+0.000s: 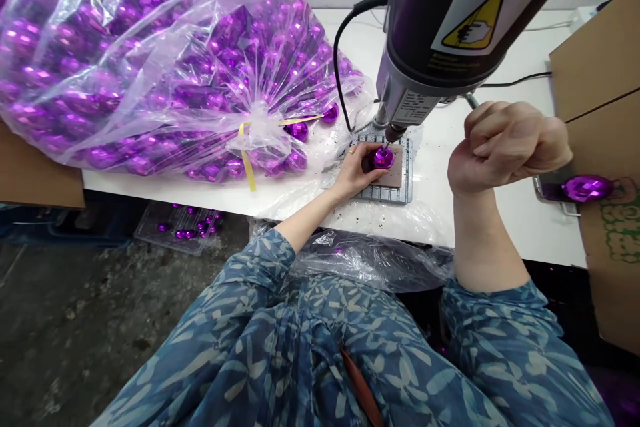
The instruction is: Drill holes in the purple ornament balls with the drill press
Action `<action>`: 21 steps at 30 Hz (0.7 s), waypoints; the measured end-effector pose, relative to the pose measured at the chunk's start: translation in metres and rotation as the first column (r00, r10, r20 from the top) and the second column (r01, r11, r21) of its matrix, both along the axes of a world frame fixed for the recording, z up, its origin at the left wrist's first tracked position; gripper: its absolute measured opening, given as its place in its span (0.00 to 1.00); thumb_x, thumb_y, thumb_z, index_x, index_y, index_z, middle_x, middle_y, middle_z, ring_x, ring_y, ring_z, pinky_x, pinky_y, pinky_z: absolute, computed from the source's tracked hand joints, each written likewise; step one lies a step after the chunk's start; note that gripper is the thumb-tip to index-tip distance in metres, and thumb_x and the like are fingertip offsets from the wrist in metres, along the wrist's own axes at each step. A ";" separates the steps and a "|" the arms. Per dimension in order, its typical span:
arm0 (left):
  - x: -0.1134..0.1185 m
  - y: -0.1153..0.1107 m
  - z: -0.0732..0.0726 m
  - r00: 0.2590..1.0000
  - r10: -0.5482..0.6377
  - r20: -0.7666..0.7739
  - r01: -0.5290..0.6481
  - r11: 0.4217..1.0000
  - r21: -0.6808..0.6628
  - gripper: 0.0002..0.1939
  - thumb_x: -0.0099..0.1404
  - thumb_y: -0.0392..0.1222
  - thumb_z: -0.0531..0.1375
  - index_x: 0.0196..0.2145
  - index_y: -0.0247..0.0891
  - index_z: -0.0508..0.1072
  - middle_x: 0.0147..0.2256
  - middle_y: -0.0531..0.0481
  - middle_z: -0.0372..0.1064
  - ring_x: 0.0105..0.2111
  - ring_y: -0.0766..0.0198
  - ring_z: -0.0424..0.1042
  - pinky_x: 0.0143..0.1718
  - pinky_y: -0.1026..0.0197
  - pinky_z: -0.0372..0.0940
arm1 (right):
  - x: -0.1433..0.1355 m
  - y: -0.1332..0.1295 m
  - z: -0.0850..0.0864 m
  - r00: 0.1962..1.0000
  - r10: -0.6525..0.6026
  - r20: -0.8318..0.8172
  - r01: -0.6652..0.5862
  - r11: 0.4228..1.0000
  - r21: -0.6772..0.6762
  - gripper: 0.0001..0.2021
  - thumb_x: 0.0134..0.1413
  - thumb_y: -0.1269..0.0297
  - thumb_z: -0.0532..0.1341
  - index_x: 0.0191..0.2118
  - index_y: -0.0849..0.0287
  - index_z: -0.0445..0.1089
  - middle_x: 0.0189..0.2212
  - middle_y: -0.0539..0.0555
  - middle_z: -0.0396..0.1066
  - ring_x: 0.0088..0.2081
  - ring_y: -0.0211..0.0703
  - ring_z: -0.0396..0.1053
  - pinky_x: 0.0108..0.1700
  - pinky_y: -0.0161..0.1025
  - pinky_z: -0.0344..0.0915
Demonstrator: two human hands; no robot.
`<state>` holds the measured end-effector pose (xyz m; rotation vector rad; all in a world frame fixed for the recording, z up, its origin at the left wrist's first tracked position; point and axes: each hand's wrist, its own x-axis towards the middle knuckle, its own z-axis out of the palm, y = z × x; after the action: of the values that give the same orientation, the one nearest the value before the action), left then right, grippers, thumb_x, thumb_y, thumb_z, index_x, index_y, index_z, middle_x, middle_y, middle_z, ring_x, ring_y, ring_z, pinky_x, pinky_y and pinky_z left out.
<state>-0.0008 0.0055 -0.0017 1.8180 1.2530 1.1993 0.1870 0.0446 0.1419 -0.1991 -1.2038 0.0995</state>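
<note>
A shiny purple faceted ball [384, 159] rests on a brown board [395, 177] over the grey slotted base plate [407, 190] of a drill press [407, 63]. Thumb and fingers of my left hand [354, 168] hold the ball from its left side. The drill's bit [387, 144] comes down at the top of the ball; whether it has entered cannot be made out. My right hand [507, 143] is closed in a fist at the end of the press's metal lever [471, 101]. Most of the lever's grip is hidden inside that fist.
A large clear bag [150, 73] of purple balls, tied with yellow ribbon, fills the table's left side. Loose balls [299, 130] lie beside it. Cardboard boxes [600, 80] stand at the right, near another purple ornament [587, 188]. A black cable [336, 60] loops left of the drill.
</note>
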 end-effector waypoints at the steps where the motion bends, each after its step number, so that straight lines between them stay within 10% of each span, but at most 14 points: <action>1: 0.000 0.000 0.001 1.000 0.000 -0.002 0.000 1.000 -0.001 0.31 0.71 0.50 0.79 0.65 0.43 0.76 0.62 0.37 0.80 0.64 0.42 0.78 0.69 0.38 0.74 | 0.001 0.002 -0.003 1.000 -0.006 -0.005 0.006 1.000 0.013 0.27 0.76 0.54 0.64 0.30 0.57 0.49 0.18 0.43 0.33 0.18 0.28 0.38 0.22 0.35 0.50; 21: 0.000 0.001 -0.003 1.000 -0.001 0.029 0.002 1.000 -0.008 0.31 0.71 0.53 0.79 0.65 0.44 0.76 0.62 0.38 0.79 0.64 0.42 0.78 0.68 0.38 0.74 | 0.003 0.004 -0.022 0.993 -0.095 0.075 0.088 0.993 0.084 0.31 0.78 0.50 0.61 0.27 0.59 0.46 0.15 0.41 0.40 0.16 0.24 0.42 0.23 0.33 0.53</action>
<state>-0.0004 0.0065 -0.0048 1.7897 1.2385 1.2137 0.1902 0.0488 0.1200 -0.1891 -1.2731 -0.0373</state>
